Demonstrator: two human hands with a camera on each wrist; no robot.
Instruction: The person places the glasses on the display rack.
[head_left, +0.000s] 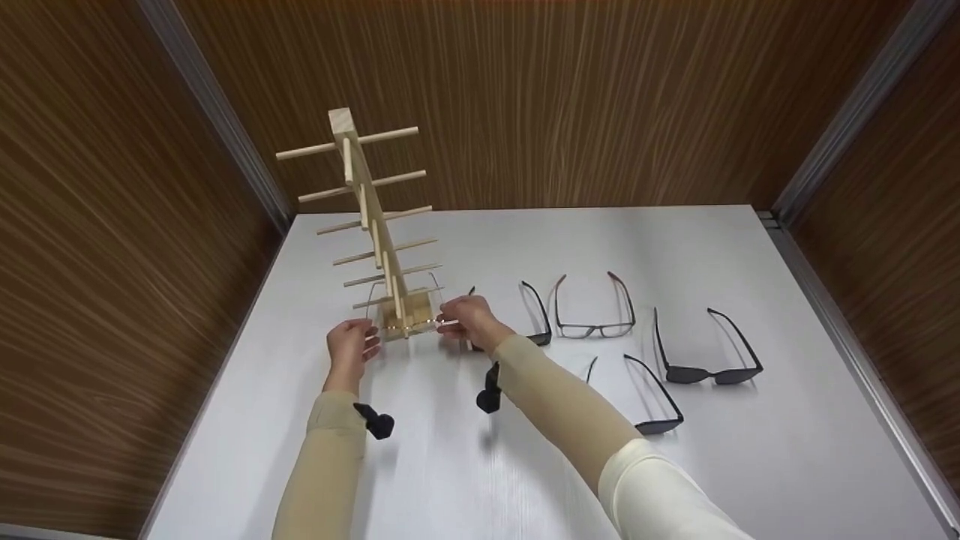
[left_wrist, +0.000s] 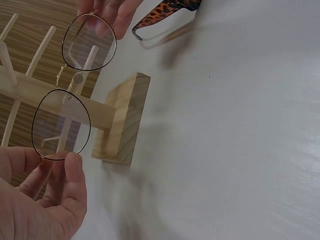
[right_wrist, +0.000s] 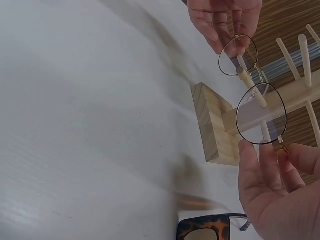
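Observation:
A pair of thin-rimmed eyeglasses with round clear lenses (left_wrist: 45, 125) is held level between both hands, in front of the lowest pegs of a wooden display stand (head_left: 382, 229). My left hand (head_left: 351, 345) pinches one end of the frame near the hinge. At the opposite hinge my right hand (head_left: 469, 319) grips with thumb and fingers. The temples extend back on either side of the upright post. In the right wrist view a front peg's tip (right_wrist: 241, 71) lies close to the bridge; whether they touch, I cannot tell. The stand's block base (left_wrist: 131, 120) sits just behind.
Beside my right hand lie tortoiseshell-patterned sunglasses (right_wrist: 205, 225). Further right are clear eyeglasses (head_left: 592, 330), dark sunglasses (head_left: 686, 373) and another dark pair (head_left: 660, 426) partly behind the right forearm. Wood-grain panels (head_left: 525, 105) enclose the white table (head_left: 450, 465). The stand's pegs jut out sideways and forward.

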